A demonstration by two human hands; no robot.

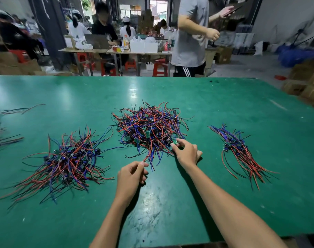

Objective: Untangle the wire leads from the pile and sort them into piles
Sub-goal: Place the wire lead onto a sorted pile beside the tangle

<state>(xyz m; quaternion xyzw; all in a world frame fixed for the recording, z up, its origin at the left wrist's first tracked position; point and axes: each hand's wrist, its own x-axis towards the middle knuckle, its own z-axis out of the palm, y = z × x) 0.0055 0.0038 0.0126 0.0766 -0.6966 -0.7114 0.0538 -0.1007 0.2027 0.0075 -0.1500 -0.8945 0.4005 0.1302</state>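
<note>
Pinching a green board [175, 141] at the tangled pile's [149, 126] near edge, my right hand [185, 153] leads; left hand [131, 174] pinches trailing leads [150, 158] running toward me on the bench [170, 203].

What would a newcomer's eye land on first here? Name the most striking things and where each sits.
First, the tangled pile of red, blue and black wire leads at the middle of the green table, with the right hand pinching at its near edge and the left hand gripping wire ends just below. Next, the left pile and the combed right pile.
</note>
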